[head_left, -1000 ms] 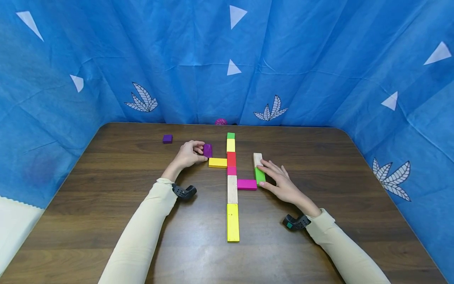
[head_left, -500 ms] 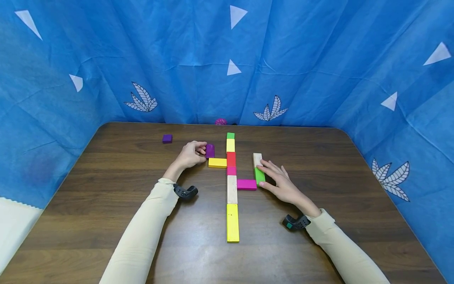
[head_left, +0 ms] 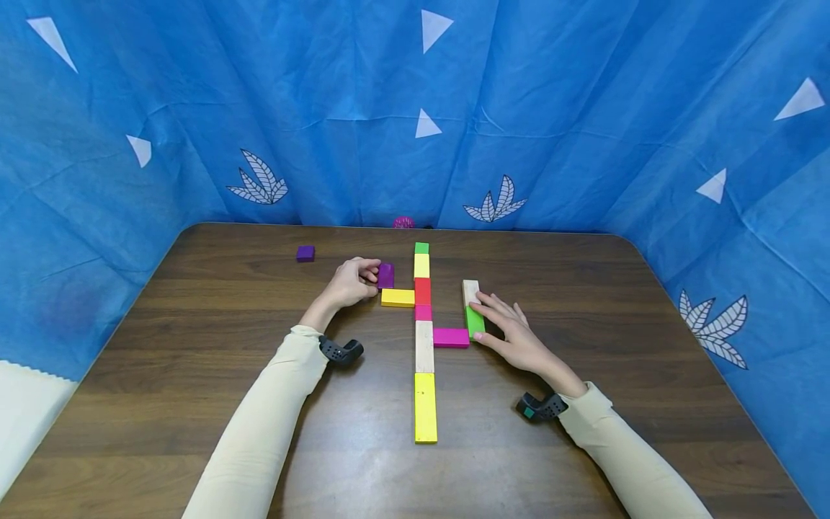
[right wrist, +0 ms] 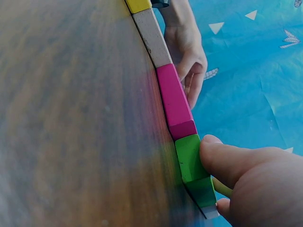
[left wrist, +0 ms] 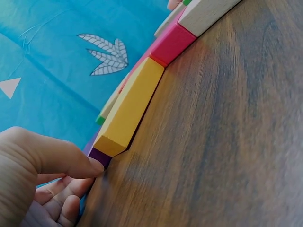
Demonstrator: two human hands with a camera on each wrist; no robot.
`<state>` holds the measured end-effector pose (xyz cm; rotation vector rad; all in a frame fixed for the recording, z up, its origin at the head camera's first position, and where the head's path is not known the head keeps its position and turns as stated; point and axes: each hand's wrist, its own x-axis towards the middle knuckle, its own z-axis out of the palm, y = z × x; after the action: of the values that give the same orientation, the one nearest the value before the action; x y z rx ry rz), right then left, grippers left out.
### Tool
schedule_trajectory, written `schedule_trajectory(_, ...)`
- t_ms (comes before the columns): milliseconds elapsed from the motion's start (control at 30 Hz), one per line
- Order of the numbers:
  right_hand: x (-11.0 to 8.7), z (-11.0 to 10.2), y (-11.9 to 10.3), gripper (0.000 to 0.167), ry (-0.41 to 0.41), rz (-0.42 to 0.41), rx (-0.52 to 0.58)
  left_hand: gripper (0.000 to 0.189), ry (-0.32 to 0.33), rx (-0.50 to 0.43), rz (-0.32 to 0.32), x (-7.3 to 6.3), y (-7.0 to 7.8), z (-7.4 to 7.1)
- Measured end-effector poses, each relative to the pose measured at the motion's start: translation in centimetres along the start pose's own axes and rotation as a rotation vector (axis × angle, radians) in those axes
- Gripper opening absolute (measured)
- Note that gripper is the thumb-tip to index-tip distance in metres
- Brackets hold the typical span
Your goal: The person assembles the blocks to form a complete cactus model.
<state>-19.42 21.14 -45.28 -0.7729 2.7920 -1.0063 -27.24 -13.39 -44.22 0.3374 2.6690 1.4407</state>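
In the head view my left hand (head_left: 350, 281) pinches a purple block (head_left: 386, 275) by its left side, the thumb near its closer end and the other fingers curled. That block lies against the far side of a yellow crosswise block (head_left: 398, 298); its dark end (left wrist: 100, 158) shows beside the thumb in the left wrist view. Across the row, my right hand (head_left: 515, 337) rests on a green block (head_left: 476, 322), fingers extended and thumb along its near end. A pale wood block (head_left: 471, 291) continues beyond the green one. A magenta block (head_left: 450, 337) meets the green one's left side.
A straight row of blocks runs down the table's middle, from a small green one (head_left: 421, 248) past a red one (head_left: 423, 290) to a long yellow one (head_left: 426, 409). One small dark purple block (head_left: 305, 254) lies apart at the far left. Blue cloth (head_left: 363, 144) hangs behind.
My left hand has slid the purple block a little to the right, along the yellow crosswise block. The right hand and the other blocks have stayed put.
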Motion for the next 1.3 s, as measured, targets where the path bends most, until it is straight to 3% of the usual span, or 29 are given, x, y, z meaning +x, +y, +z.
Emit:
schedule_trajectory(467,0.0,0.1,0.1,0.058,0.002,0.002,-0.001,0.063,0.008,-0.013,0.018,-0.2,-0.3,0.1)
schedule_trajectory(600,0.0,0.1,0.1,0.057,0.002,0.002,-0.001,0.065,0.042,-0.029,0.033,-0.7,-0.5,-0.4)
schedule_trajectory(733,0.0,0.1,0.1,0.057,0.002,0.004,-0.006,0.064,0.160,-0.063,0.053,-1.3,-1.0,-1.6)
schedule_trajectory(900,0.0,0.0,0.1,0.058,-0.001,0.006,-0.010,0.057,0.398,-0.098,0.064,-1.8,-2.3,-4.3)
schedule_trajectory(1000,0.0,0.0,0.2,0.058,-0.003,0.003,-0.007,0.056,0.511,-0.094,0.020,-2.1,-3.3,-6.1)
schedule_trajectory(1100,0.0,0.0,0.3,0.058,-0.003,-0.002,-0.002,0.058,0.552,-0.077,-0.062,-2.4,-4.4,-7.6)
schedule_trajectory(1300,0.0,0.0,0.3,0.058,-0.003,-0.007,0.001,0.067,0.452,-0.054,-0.195,-2.8,-5.8,-9.4)
